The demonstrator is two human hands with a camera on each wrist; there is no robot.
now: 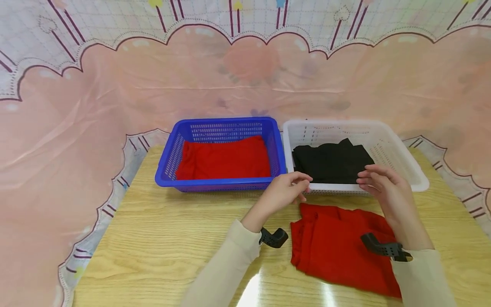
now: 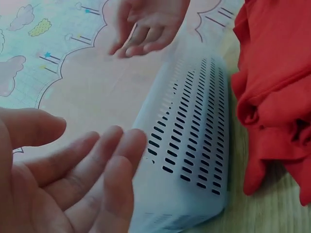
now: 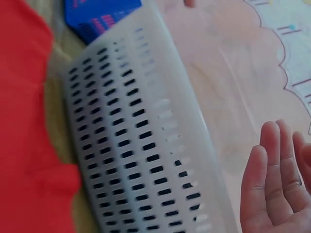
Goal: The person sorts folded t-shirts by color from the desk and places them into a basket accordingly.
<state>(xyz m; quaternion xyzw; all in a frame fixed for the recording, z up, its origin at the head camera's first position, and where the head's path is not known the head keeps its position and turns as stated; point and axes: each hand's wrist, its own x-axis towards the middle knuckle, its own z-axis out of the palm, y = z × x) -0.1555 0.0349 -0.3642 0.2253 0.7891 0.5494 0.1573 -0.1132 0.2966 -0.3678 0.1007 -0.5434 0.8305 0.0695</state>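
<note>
Both hands hover at the near rim of a white basket (image 1: 402,149), in which a folded black cloth (image 1: 331,162) lies. At the basket's front left corner is my left hand (image 1: 284,189), its fingers loosely bent with nothing between them. My right hand (image 1: 389,192) is over the front right part, fingers relaxed and holding nothing, as the right wrist view also shows of the hand (image 3: 277,189). On the table before the basket lies a folded red cloth (image 1: 341,247), partly hidden under the right forearm.
A blue basket (image 1: 220,182) holding another folded red cloth (image 1: 230,160) stands left of the white one, nearly touching it. Both sit at the far side of the wooden table (image 1: 161,243). A patterned sheet (image 1: 153,85) hangs behind.
</note>
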